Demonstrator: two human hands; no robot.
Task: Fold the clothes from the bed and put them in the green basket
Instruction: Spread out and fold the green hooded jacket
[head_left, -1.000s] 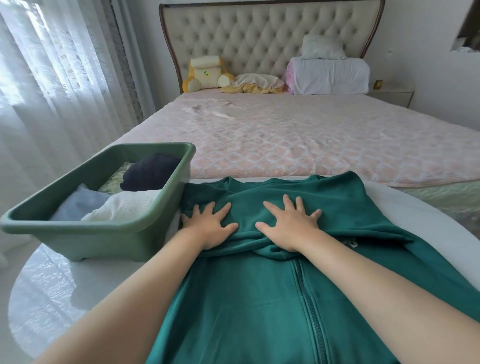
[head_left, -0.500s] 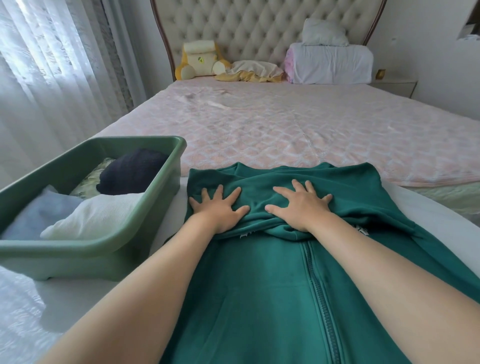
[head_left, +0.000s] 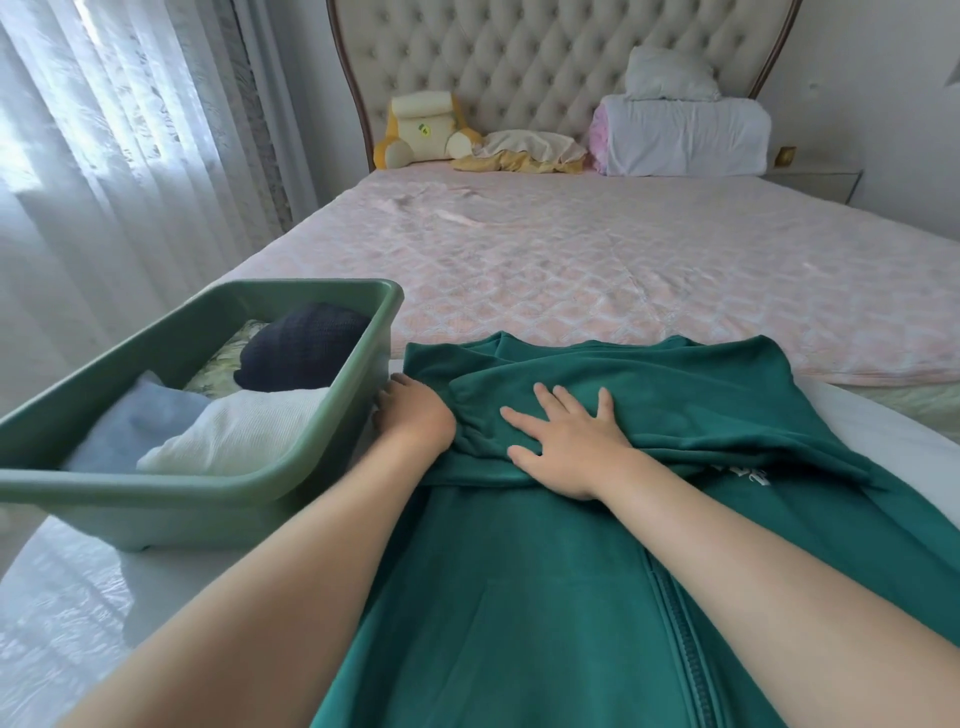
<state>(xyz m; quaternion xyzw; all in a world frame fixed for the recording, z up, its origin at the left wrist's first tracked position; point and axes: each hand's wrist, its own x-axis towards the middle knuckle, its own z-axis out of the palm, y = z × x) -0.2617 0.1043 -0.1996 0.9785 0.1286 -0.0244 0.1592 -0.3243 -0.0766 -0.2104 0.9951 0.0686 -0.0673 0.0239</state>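
Right hand (head_left: 566, 441) presses flat on the folded jacket (head_left: 519, 582) as left hand (head_left: 415, 422), grip unclear, meets the edge beside the basket (head_left: 385, 319), best pulled straight.

A yellow plush toy (head_left: 421, 132) leans on the tufted headboard (head_left: 545, 62) at eleven o'clock, rolled white bedding (head_left: 685, 137) at one, sheer curtains (head_left: 104, 156) at nine.

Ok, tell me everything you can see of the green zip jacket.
The green zip jacket looks like dark teal fleece. It lies front up, spread on the white table, zipper closed down the middle, a pocket seam beside it. Its upper part is folded across, half hiding white lettering on the right. The right hand presses flat on the fold, fingers spread; the left hand touches its left edge beside the green basket, fingers partly hidden.
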